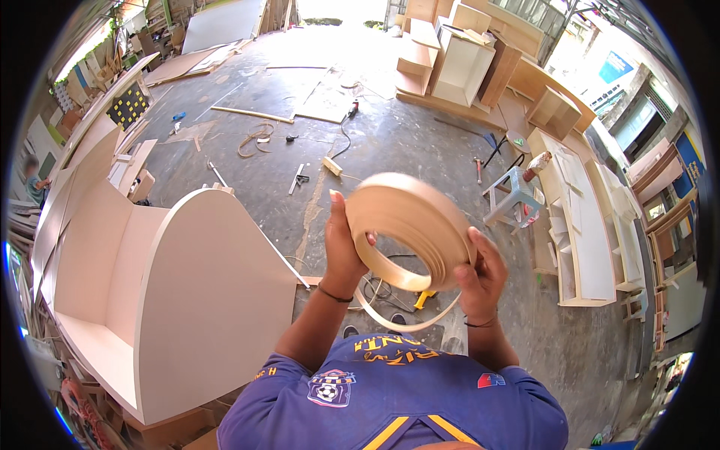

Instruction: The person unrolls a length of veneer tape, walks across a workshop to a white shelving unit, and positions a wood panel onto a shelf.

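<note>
The person's two forearms [313, 321] reach forward well apart, the left hand [343, 251] upright with one digit pointing upward, the right hand [481, 283] bending its fingers [489, 252] inward, both gripping.

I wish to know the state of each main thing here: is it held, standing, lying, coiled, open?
Roll of wood-coloured strip: wound, held up, one length hanging loose.
Left hand: gripping the roll's left side.
Right hand: gripping its right side.
White cabinet: open, its inside showing.
Pale blue stool: standing upright.
Hammer: lying on the floor.
Brown cord: loosely coiled there.
Yellow object: lying there too.
</note>
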A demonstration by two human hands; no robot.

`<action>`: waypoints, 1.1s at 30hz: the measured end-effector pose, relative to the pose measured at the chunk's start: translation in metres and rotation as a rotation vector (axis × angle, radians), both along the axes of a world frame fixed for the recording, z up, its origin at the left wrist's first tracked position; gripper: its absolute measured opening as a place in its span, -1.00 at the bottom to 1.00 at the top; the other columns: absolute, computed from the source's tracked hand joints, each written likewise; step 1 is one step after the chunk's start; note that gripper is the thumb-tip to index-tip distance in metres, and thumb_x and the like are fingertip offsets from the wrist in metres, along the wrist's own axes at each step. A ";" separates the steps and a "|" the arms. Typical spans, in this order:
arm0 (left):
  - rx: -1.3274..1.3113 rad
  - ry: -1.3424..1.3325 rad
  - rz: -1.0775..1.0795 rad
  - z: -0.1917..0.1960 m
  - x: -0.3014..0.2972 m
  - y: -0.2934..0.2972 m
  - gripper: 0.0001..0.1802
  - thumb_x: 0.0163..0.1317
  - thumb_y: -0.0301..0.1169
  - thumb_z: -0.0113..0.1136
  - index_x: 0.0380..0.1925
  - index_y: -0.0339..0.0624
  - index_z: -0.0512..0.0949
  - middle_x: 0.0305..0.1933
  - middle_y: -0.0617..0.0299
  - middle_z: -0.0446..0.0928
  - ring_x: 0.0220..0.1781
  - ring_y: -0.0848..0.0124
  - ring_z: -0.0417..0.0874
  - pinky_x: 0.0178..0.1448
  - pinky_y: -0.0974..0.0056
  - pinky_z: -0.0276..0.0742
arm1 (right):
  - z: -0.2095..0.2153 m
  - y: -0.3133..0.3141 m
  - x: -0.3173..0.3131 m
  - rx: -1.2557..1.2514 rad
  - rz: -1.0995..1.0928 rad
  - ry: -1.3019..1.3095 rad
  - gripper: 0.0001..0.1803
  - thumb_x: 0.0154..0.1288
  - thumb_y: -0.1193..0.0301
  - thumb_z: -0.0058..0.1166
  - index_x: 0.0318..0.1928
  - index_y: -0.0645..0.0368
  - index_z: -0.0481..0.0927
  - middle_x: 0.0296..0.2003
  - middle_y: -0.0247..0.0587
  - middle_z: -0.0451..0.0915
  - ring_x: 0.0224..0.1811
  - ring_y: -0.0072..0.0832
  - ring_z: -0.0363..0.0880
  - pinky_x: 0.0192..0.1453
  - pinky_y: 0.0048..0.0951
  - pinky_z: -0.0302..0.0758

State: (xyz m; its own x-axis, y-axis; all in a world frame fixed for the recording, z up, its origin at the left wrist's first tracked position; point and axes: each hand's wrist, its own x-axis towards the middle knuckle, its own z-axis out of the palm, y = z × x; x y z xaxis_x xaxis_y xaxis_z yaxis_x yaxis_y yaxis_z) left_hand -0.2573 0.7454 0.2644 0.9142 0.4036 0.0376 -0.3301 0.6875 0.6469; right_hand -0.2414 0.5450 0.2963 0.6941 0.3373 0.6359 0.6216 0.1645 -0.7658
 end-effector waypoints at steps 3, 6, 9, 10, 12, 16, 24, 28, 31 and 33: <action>-0.491 -0.109 -0.179 -0.004 0.006 -0.018 -0.47 0.28 0.13 -0.27 -0.58 -0.05 0.36 -0.69 0.36 0.31 -0.68 0.54 0.39 -0.54 0.48 0.39 | -0.040 0.012 -0.005 0.197 -0.094 0.044 -0.38 0.21 0.32 0.06 0.20 0.39 0.20 0.04 0.00 0.40 0.02 -0.41 0.42 0.09 -0.46 0.35; -0.475 0.064 -0.288 -0.010 0.003 -0.042 -0.47 0.28 0.14 -0.27 -0.53 -0.06 0.36 -0.63 0.32 0.35 -0.60 0.51 0.43 -0.43 0.43 0.44 | -0.049 0.015 0.001 0.235 -0.179 -0.011 -0.36 0.22 0.32 0.05 0.21 0.39 0.17 0.09 -0.02 0.35 0.06 -0.39 0.39 0.11 -0.43 0.33; -0.002 0.074 -0.055 -0.016 0.004 -0.029 -0.48 0.30 0.11 -0.25 -0.36 -0.14 0.40 -0.51 0.29 0.43 -0.54 0.53 0.41 -0.36 0.41 0.41 | -0.013 0.005 0.005 0.119 -0.057 0.126 -0.40 0.19 0.34 0.07 0.18 0.38 0.24 0.04 -0.02 0.40 0.01 -0.39 0.44 0.07 -0.43 0.37; 0.194 0.070 0.050 -0.015 0.007 -0.023 -0.49 0.30 0.09 -0.23 -0.33 -0.16 0.41 -0.49 0.30 0.44 -0.55 0.55 0.40 -0.36 0.43 0.40 | -0.002 -0.001 0.007 0.040 -0.005 0.160 -0.41 0.18 0.34 0.08 0.16 0.38 0.27 0.02 -0.01 0.43 -0.01 -0.39 0.46 0.05 -0.44 0.38; 0.481 -0.029 0.145 -0.009 0.006 -0.010 -0.53 0.33 -0.01 -0.18 -0.37 -0.22 0.45 -0.54 0.37 0.43 -0.51 0.63 0.37 -0.36 0.46 0.36 | 0.013 -0.006 0.011 -0.108 0.084 0.151 -0.44 0.16 0.35 0.10 0.13 0.37 0.31 -0.04 -0.01 0.47 -0.06 -0.40 0.49 0.01 -0.44 0.41; 0.475 -0.034 0.113 -0.025 0.007 0.008 -0.49 0.33 0.00 -0.21 -0.48 -0.22 0.48 -0.58 0.34 0.45 -0.49 0.60 0.45 -0.37 0.47 0.41 | 0.021 -0.001 0.009 -0.244 0.138 -0.044 -0.46 0.13 0.38 0.13 0.10 0.38 0.35 -0.13 -0.01 0.54 -0.13 -0.41 0.53 -0.05 -0.46 0.43; -0.538 0.016 -0.243 -0.026 0.012 -0.028 -0.48 0.25 0.15 -0.20 -0.57 -0.04 0.36 -0.65 0.32 0.35 -0.61 0.49 0.44 -0.45 0.42 0.46 | -0.016 0.029 -0.006 0.179 -0.138 -0.150 -0.43 0.18 0.34 0.07 0.15 0.39 0.29 -0.03 0.06 0.47 -0.03 -0.42 0.48 0.01 -0.47 0.40; -0.312 0.124 -0.158 -0.028 0.007 -0.031 -0.50 0.30 0.09 -0.25 -0.44 -0.10 0.41 -0.55 0.31 0.43 -0.53 0.52 0.46 -0.38 0.40 0.47 | -0.007 0.017 0.002 0.022 -0.162 -0.132 -0.46 0.21 0.35 0.00 0.15 0.39 0.29 -0.04 0.04 0.48 -0.04 -0.44 0.48 0.01 -0.49 0.39; -0.058 0.077 0.174 -0.010 0.008 -0.015 -0.45 0.35 0.03 -0.33 -0.32 -0.24 0.46 -0.44 0.28 0.51 -0.50 0.57 0.48 -0.39 0.47 0.43 | 0.008 0.006 0.003 -0.084 0.000 0.062 -0.50 0.22 0.40 -0.01 0.14 0.38 0.31 -0.10 0.00 0.52 -0.08 -0.47 0.49 -0.01 -0.51 0.40; 0.297 0.061 0.070 -0.028 0.008 0.003 -0.41 0.35 0.05 -0.36 -0.26 -0.28 0.44 -0.35 0.21 0.52 -0.42 0.52 0.51 -0.35 0.41 0.46 | 0.011 0.004 0.002 -0.106 0.091 0.176 -0.52 0.21 0.44 -0.01 0.12 0.38 0.33 -0.14 -0.03 0.55 -0.11 -0.50 0.50 -0.02 -0.52 0.40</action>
State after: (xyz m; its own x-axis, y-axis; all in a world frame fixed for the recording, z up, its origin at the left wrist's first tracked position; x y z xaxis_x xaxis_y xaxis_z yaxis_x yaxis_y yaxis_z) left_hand -0.2498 0.7486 0.2362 0.8889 0.4449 0.1093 -0.3243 0.4424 0.8361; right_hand -0.2393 0.5494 0.3075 0.7547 0.4623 0.4655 0.4635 0.1264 -0.8770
